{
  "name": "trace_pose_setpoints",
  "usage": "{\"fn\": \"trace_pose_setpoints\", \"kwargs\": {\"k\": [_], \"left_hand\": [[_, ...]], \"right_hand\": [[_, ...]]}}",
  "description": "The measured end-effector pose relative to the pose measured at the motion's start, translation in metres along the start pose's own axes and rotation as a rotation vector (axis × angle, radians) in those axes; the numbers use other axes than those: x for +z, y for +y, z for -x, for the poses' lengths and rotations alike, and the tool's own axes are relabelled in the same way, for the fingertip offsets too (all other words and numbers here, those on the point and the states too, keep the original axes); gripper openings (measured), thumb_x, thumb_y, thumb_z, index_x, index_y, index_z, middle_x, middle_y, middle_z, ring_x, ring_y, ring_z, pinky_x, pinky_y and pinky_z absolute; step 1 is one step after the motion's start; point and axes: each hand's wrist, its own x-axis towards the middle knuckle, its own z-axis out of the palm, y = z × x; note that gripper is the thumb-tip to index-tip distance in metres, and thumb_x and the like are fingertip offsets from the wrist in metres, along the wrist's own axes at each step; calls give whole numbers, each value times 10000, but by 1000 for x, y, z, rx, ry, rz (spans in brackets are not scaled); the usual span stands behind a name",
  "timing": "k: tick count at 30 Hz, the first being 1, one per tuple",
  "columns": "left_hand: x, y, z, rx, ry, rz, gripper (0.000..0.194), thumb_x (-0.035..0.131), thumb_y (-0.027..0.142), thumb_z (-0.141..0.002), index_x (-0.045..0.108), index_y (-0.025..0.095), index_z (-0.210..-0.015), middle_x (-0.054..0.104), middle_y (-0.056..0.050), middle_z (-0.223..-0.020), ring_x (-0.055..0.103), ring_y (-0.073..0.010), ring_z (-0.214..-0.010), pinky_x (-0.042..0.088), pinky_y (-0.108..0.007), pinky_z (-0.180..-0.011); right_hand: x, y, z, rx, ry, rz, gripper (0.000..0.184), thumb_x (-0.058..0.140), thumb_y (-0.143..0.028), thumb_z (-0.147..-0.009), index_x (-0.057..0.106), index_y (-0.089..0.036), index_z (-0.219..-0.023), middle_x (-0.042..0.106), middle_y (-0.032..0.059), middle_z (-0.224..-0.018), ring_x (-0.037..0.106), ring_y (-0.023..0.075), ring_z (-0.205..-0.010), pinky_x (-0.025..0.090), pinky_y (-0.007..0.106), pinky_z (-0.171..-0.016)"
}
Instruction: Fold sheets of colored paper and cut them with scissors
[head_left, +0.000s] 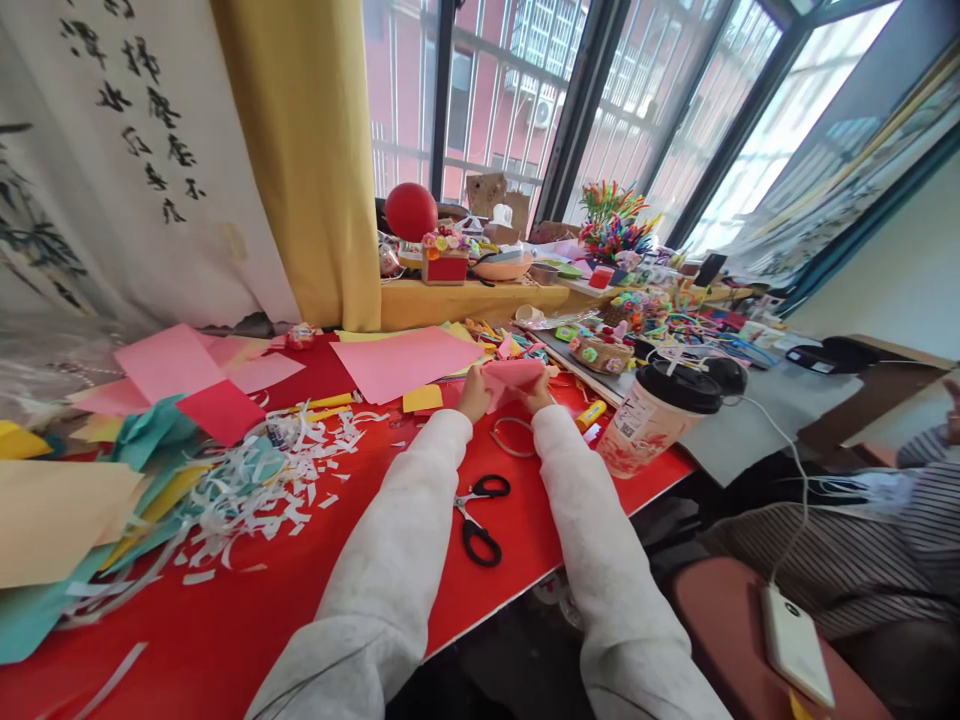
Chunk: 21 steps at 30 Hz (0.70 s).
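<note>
Both my hands hold up a folded piece of pink paper (513, 374) above the red table. My left hand (474, 396) pinches its left end, and my right hand (538, 392) grips the right end; the fingertips are partly hidden behind the paper. Just below my hands a thin pale ring (514, 438) lies on the red surface. Closer to me, between my forearms, rest scissors with black handles (484, 520), their blades partly covered by my left sleeve. A yellow glue stick or tube (590, 416) is to the right of my right hand.
Paper shreds (277, 480) and coloured sheets (165, 365) cover the table's left side. A large pink sheet (405, 362) lies behind my left hand. At right stands a lidded paper cup (652, 415). A person in striped clothing (847, 530) sits by a power bank (796, 640) on a stool.
</note>
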Motion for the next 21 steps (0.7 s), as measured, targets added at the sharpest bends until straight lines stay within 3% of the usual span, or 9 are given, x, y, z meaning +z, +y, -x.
{"fn": "trace_pose_setpoints", "kwargs": {"k": [4,6,9,11,16,21], "left_hand": [[4,2,1,-10,-63,-9,369,532,247,-834,464,136,-1179,558,-104,-1111,562,-213,-978,471,-418,-828],[3,5,2,13,-51,-15,486,538,154,-800,370,122,-1254,538,-142,-1152,524,-239,-1069,436,-414,-890],[0,12,6,84,12,-37,733,529,57,-737,160,152,-1363,366,-165,-1338,365,-231,-1249,348,-364,-999],[-4,16,9,137,27,-68,799,516,43,-723,105,202,-1390,285,-137,-1385,328,-215,-1273,331,-335,-1013],[-16,27,14,203,-51,-191,614,423,53,-776,348,294,-1335,436,-72,-1211,491,-202,-1122,384,-316,-957],[-16,28,17,200,-75,-293,565,376,63,-806,394,307,-1316,455,-76,-1153,538,-214,-1047,417,-330,-910]], "right_hand": [[3,-3,3,-4,19,22,954,746,-446,-529,217,-189,-1281,530,143,-1147,541,254,-1035,417,452,-908],[4,-7,2,-25,33,22,961,745,-441,-528,200,-199,-1282,522,137,-1165,546,242,-1029,424,427,-907],[4,-11,3,-38,57,29,982,750,-411,-525,169,-194,-1286,500,145,-1197,555,234,-1016,430,401,-901],[3,-13,5,-31,58,45,980,755,-384,-521,177,-171,-1284,496,155,-1198,547,246,-1035,421,393,-911],[0,-18,11,4,-6,75,793,711,-353,-630,281,-157,-1266,524,128,-1170,533,252,-1055,448,385,-880],[2,-19,16,47,-75,73,380,541,-290,-848,458,-163,-1197,507,92,-1187,553,209,-984,482,416,-811]]}}
